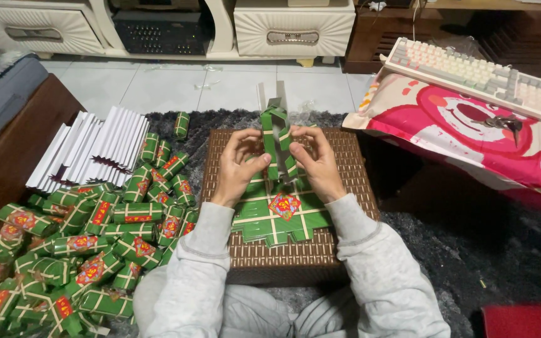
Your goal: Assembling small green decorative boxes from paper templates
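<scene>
Both hands are working over a brown woven rattan box [352, 156] that is serving as a low table in front of the seated person. The left hand [238, 164] and the right hand [318, 164] are each closing thumb and fingers on the raised flaps of a green printed cardboard box blank with pale yellow stripes [277, 216], pinching them from opposite sides so the upright strips are standing between the two palms, apparently to hold a crease in place. The rest of the blank is lying flat just below the wrists, its red diamond-shaped label [284, 205] facing up, so the woven lid is giving the card a firm surface to be bent against. To the left of the left hand, a large heap of finished small green boxes with red labels [89, 244] is spilling across the dark shaggy rug [471, 250], within easy reach. Further out beyond that heap, a fanned stack of white flat card sheets [92, 150] is leaning in rows, their plain backs showing. Well to the right of the right hand, a pink cushion with a red cartoon bear face [471, 134] is carrying a pastel-coloured computer keyboard [471, 75], set apart from the folding.
</scene>
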